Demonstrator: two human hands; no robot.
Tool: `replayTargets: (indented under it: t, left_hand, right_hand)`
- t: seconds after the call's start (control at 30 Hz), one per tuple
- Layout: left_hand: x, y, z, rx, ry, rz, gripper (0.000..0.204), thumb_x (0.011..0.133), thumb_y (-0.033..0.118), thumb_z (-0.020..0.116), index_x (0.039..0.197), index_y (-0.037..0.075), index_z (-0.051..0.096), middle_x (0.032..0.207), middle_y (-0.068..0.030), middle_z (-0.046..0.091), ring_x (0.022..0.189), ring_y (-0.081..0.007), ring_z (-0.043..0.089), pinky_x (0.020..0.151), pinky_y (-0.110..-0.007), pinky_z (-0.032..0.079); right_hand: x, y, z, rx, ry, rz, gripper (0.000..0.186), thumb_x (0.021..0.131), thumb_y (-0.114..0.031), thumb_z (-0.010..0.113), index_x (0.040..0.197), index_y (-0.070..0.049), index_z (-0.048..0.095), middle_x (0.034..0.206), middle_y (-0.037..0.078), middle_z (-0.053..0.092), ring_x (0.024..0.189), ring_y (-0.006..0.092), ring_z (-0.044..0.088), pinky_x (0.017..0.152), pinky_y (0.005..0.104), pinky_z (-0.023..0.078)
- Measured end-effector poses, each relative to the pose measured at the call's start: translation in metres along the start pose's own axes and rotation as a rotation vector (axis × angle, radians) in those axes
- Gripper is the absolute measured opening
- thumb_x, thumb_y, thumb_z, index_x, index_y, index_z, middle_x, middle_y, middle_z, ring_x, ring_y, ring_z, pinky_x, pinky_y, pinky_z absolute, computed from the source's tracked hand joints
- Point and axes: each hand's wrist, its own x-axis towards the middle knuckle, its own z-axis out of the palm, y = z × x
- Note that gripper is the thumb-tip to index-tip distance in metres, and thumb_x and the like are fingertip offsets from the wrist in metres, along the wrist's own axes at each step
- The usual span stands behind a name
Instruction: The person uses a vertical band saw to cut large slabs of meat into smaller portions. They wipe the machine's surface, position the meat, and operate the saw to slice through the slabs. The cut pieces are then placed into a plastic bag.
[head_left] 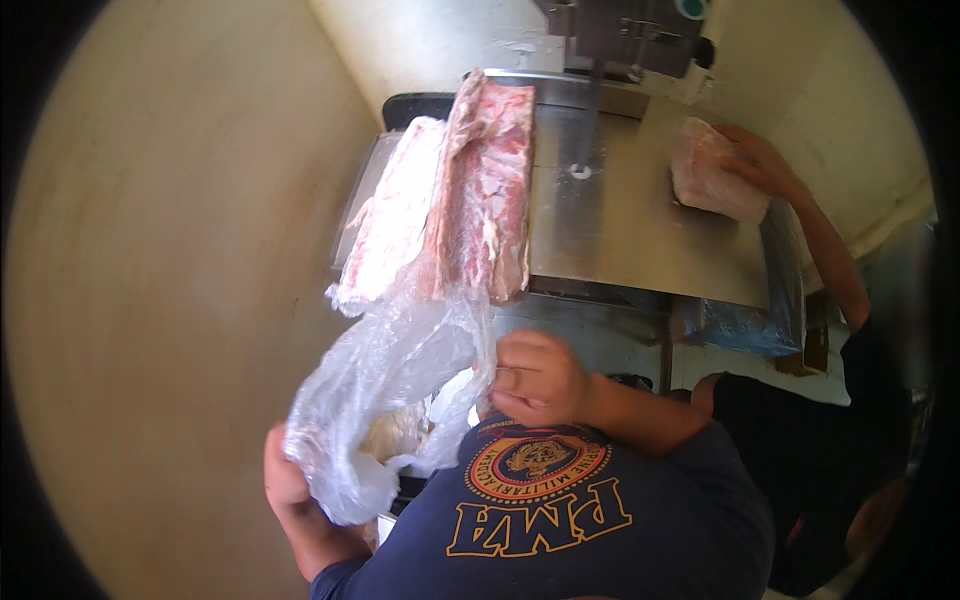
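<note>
My left hand (285,465) grips a crumpled clear plastic bag (360,370) at the lower left, its fingers partly hidden by the plastic. My right hand (535,375) is closed on the bag's right edge, below the meat. Two long frozen slabs of pink, fatty meat lie side by side at the upper middle: a paler left slab (390,205) and a redder right slab (490,190). The bag's upper part drapes against their lower ends. Something pale shows within or behind the lower plastic, too unclear to name.
A steel machine with an upright blade (625,35) stands at the back of the steel table (600,240). At right, a co-worker's hand (760,160) holds another frozen meat block (700,170) beside blue plastic (740,325). Cream walls (180,250) close in the left side.
</note>
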Motion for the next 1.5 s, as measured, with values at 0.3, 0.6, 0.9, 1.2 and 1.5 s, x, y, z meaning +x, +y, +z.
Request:
replayTargets:
  t: [0.3,0.6,0.9,1.2,1.5]
  left_hand:
    - [-0.119,-0.127,-0.176,-0.143,0.503,-0.221,0.05,0.09,0.016,0.066,0.134,-0.007,0.059,0.121,-0.013,0.07,0.101,-0.0246,0.069,0.091,-0.042,0.055]
    - [-0.21,-0.315,-0.28,0.918,1.078,-0.952,0.093,0.077,0.024,0.083,0.152,-0.006,0.038,0.131,-0.0266,0.066,0.118,-0.0369,0.066,0.102,-0.041,0.052]
    - [0.119,-0.116,0.019,0.602,0.162,0.229,0.085,0.079,0.013,0.088,0.153,0.006,0.046,0.149,-0.0183,0.053,0.13,-0.0305,0.059,0.108,-0.04,0.051]
    - [0.205,-0.04,0.112,0.622,-0.304,0.562,0.1,0.067,0.025,0.094,0.151,0.0,0.046,0.134,-0.023,0.062,0.128,-0.0381,0.059,0.107,-0.042,0.048]
    - [0.236,-0.034,0.105,0.696,-0.415,0.73,0.092,0.069,0.018,0.092,0.148,-0.002,0.048,0.135,-0.0243,0.061,0.127,-0.041,0.056,0.11,-0.044,0.044]
  right_hand:
    - [0.096,0.047,0.012,-0.294,-0.26,-0.089,0.038,0.074,-0.019,0.085,0.108,-0.013,0.07,0.134,0.012,0.063,0.137,0.0397,0.048,0.115,0.054,0.034]
    - [0.082,0.06,0.005,-0.388,-0.133,0.03,0.047,0.075,-0.01,0.083,0.119,-0.012,0.067,0.142,0.017,0.058,0.137,0.0409,0.049,0.113,0.0544,0.037]
    - [-0.002,0.051,-0.001,-0.257,0.095,0.641,0.062,0.078,-0.023,0.087,0.132,-0.007,0.062,0.154,0.021,0.045,0.14,0.0407,0.046,0.113,0.0485,0.041]
    - [-0.005,0.049,0.013,-0.409,0.142,0.679,0.078,0.077,-0.033,0.09,0.141,-0.004,0.057,0.156,0.021,0.046,0.139,0.0381,0.05,0.114,0.0434,0.043]
    - [-0.014,0.063,0.033,-0.549,0.222,0.638,0.079,0.077,-0.03,0.09,0.143,-0.003,0.057,0.151,0.022,0.052,0.132,0.0378,0.056,0.109,0.0426,0.047]
